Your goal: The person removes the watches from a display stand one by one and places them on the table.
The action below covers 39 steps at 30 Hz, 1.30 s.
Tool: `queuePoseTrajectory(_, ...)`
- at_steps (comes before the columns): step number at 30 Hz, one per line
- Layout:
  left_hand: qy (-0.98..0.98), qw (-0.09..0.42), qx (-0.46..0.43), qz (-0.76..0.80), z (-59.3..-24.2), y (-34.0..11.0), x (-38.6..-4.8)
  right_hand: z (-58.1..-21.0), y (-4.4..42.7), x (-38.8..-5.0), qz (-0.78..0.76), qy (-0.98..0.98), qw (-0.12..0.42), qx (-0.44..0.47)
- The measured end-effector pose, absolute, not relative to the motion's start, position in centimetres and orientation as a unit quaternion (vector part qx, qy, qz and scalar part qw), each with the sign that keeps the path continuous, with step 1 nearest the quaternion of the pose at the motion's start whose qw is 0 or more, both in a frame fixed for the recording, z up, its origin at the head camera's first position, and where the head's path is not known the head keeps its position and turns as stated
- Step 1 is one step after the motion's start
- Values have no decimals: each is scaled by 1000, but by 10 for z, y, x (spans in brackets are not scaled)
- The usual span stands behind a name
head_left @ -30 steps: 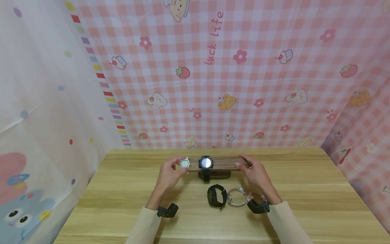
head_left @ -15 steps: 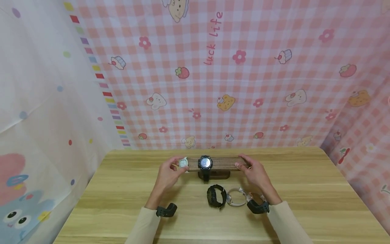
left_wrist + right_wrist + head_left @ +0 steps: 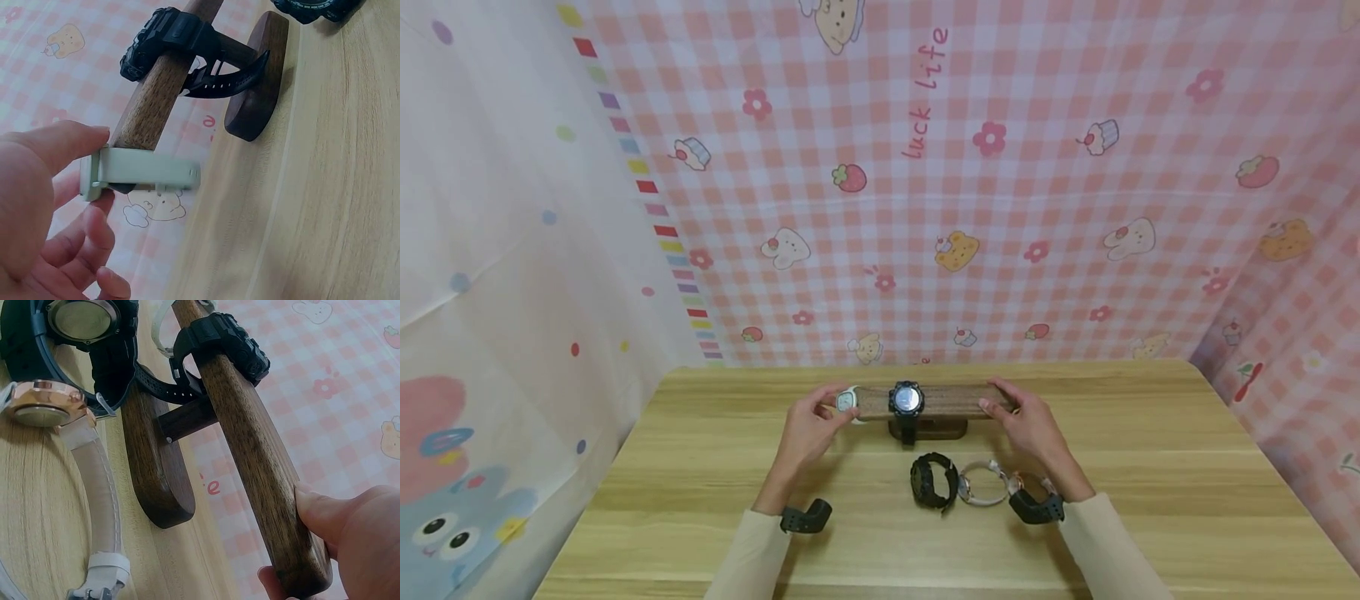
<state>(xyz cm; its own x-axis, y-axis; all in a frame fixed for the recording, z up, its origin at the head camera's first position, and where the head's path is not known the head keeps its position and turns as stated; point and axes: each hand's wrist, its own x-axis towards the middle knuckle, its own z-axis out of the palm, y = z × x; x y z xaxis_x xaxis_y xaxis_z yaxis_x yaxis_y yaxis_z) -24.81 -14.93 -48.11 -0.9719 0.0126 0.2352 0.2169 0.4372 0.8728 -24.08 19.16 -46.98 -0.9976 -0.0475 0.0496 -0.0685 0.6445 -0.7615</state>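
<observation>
A dark wooden watch stand (image 3: pixel 951 402) has a horizontal bar above an oblong base (image 3: pixel 265 81). Around the bar's left end hangs a pale green watch (image 3: pixel 147 166), its strap looped under. My left hand (image 3: pixel 808 429) pinches this watch by its case between thumb and fingers. A black digital watch (image 3: pixel 907 400) sits on the bar left of its middle, strap dangling. At the opposite end, my right hand (image 3: pixel 1030 425) grips the bar, thumb on the near face and fingers behind; the right wrist view shows the thumb (image 3: pixel 325 512) against the wood.
In front of the stand, a black watch (image 3: pixel 933 483), a white-strapped watch (image 3: pixel 982 483) and a rose-gold watch (image 3: pixel 1017 483) stand on the wooden table (image 3: pixel 865 558). My right wrist's black band partly hides the last. A checked cloth (image 3: pixel 880 208) hangs behind the table.
My left hand has shifted slightly left with the pale green watch, which has slid toward the bar's left tip. My right hand and the stand have stayed in place.
</observation>
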Motion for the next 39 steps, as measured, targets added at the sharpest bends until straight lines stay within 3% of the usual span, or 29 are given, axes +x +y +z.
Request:
queuePoseTrajectory(24, -839, 148, -96, -514, -470, -160, -228, -470, 191, -242, 421, -906, 11, 29)
queuePoseTrajectory(39, -850, 117, -120, -499, -465, -147, -202, -468, 191, -241, 416, -908, 19, 37)
